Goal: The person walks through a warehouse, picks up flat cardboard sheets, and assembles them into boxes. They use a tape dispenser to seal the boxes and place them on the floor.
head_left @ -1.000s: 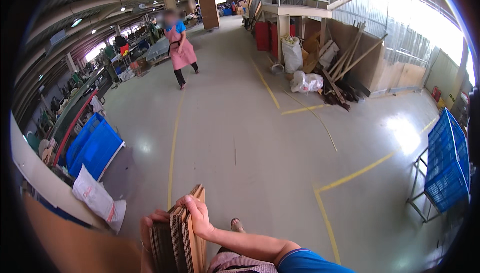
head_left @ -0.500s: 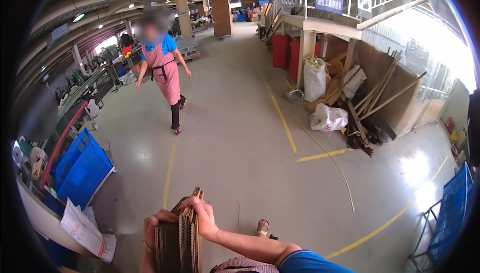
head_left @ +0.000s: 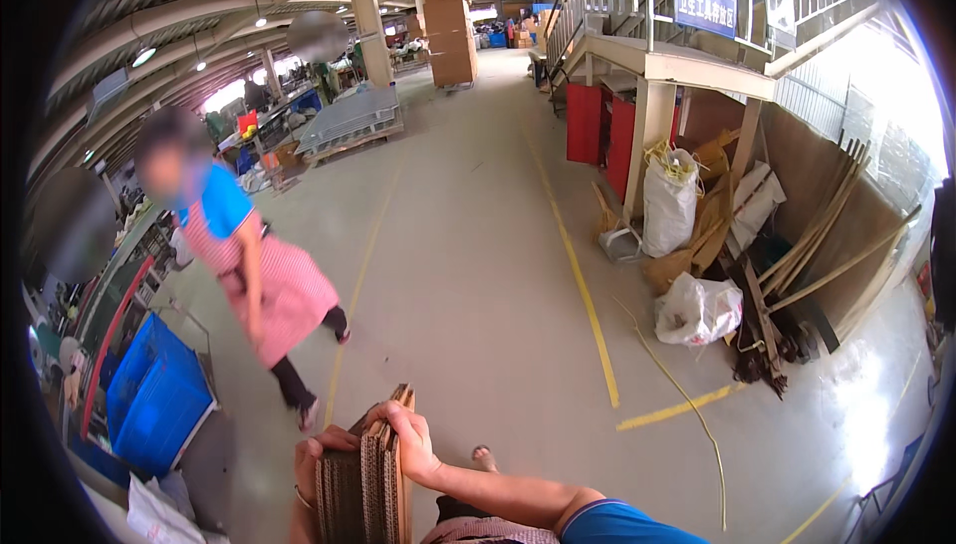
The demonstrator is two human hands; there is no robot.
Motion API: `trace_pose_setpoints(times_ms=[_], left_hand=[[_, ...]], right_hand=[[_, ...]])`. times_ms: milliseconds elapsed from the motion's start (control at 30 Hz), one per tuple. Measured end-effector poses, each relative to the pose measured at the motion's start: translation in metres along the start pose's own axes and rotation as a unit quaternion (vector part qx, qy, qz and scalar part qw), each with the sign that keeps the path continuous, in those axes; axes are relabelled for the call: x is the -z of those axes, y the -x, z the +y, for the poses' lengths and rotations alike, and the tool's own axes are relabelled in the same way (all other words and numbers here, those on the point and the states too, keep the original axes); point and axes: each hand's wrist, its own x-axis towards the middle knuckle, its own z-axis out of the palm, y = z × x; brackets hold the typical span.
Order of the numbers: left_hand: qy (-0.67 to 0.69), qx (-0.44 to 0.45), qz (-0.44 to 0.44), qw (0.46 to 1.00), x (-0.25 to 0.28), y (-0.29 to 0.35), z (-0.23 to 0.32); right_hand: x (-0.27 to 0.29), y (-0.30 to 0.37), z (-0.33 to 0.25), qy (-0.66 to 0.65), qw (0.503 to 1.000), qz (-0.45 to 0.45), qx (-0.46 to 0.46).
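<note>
A thick stack of flat corrugated cardboard pieces is carried upright in front of me, its layered edges facing up toward me. Around the left side of the stack my left hand is closed, fingers bent over its top edge. My right hand grips the top right corner, with its fingers wrapped over the board. The lower part of the stack runs out of the picture. One of my feet shows on the floor beyond my right forearm.
A person in a pink checked apron walks at my left, beside a blue crate. On the right, white sacks, wooden poles and a long yellow strap lie near the stairs. A tall carton stack stands far ahead.
The person in the apron has come closer and moved to the left. The stairs and sacks appear nearer as I move forward. Both my hands keep their hold on the cardboard stack.
</note>
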Motion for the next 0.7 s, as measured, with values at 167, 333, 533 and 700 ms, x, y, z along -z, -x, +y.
trace_pose_setpoints(times_ms=[167,333,533,700], left_hand=[[0.005,0.028,0.004,1.0,0.005,-0.143,-0.07],[0.0,-0.003,-0.03,1.0,-0.012,-0.309,-0.11],[-0.007,0.058,-0.018,0.998,-0.057,-0.481,-0.191],[-0.044,0.01,-0.03,0.999,-0.069,-0.621,-0.261]], right_hand=[[0.068,-0.14,0.033,-0.021,0.999,0.005,-0.042],[0.141,-0.291,0.0,0.079,0.994,0.012,0.074],[0.264,-0.444,0.018,0.025,0.999,0.026,0.023],[0.342,-0.579,0.023,-0.007,0.999,0.002,0.05]])
